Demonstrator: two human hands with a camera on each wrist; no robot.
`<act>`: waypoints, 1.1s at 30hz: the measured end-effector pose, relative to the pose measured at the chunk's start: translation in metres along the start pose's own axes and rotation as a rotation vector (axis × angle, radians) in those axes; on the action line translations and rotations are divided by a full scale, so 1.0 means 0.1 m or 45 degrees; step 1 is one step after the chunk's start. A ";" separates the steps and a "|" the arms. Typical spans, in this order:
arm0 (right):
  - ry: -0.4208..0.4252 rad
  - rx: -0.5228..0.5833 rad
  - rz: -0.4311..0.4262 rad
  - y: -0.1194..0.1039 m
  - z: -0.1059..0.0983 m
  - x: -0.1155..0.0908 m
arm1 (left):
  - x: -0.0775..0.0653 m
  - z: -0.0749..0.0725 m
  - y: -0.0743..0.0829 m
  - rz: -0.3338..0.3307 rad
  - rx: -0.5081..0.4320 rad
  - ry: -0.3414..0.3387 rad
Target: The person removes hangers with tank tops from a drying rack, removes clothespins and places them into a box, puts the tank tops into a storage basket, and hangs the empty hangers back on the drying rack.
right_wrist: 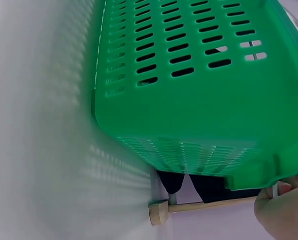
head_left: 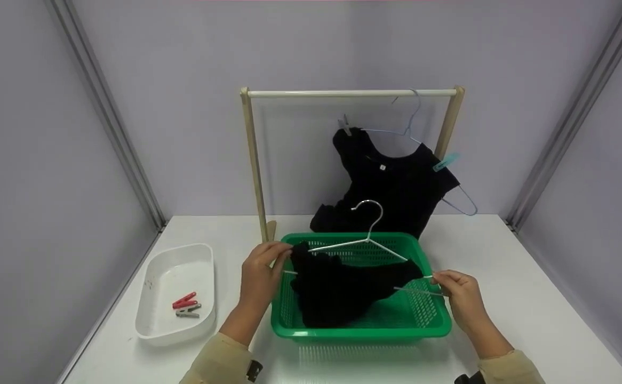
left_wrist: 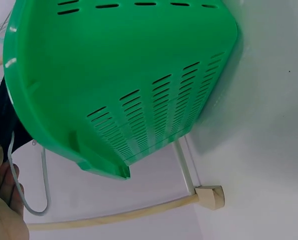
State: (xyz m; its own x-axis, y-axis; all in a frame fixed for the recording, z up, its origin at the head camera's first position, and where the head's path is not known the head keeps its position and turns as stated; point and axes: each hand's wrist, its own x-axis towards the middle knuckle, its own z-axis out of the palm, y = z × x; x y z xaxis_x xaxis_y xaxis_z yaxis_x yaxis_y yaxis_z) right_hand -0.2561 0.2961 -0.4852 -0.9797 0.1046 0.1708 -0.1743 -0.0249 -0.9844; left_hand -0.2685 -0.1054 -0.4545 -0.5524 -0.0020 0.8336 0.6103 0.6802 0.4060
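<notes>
A black garment [head_left: 337,293] hangs on a white wire hanger [head_left: 368,240] over a green basket [head_left: 364,334]. My left hand [head_left: 260,272] pinches the garment's left shoulder by the hanger's left arm. At the other side, my right hand [head_left: 464,298] pinches the right end of the hanger, just past the garment's right shoulder. The hanger's hook points up and away from me. In the left wrist view, the looped hanger end [left_wrist: 44,185] shows beside my fingers [left_wrist: 6,182]. Most of my right hand's grip is cut off in the right wrist view.
Behind the basket stands a rack with a white rail [head_left: 343,94] and wooden posts. A black top [head_left: 396,181] hangs there on a bluish hanger, with a grey clip [head_left: 345,126] and a teal clip [head_left: 446,162]. On the left, a white tray [head_left: 183,269] holds red and grey clips.
</notes>
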 end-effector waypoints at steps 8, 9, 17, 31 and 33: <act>-0.012 -0.030 -0.006 -0.01 -0.01 -0.01 | 0.03 -0.06 -0.07 0.052 0.035 0.090; -0.008 -0.027 -0.008 -0.01 -0.01 -0.01 | 0.03 -0.07 -0.08 0.047 0.036 0.095; 0.000 0.017 -0.031 -0.02 -0.02 -0.01 | 0.02 -0.12 -0.14 -0.036 0.021 0.134; 0.024 0.046 -0.011 -0.05 -0.04 -0.02 | -0.05 -0.14 -0.22 -0.112 0.063 0.167; 0.020 0.060 -0.017 -0.05 -0.05 -0.02 | -0.06 -0.15 -0.24 -0.119 0.070 0.172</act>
State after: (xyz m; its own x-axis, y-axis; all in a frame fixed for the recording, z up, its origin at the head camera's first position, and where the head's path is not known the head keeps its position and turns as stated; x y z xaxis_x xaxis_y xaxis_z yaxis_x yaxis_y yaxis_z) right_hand -0.2526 0.3009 -0.4811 -0.9757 0.1209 0.1828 -0.1921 -0.0703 -0.9789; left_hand -0.2713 -0.1326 -0.4642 -0.5217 -0.1631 0.8374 0.5259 0.7114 0.4662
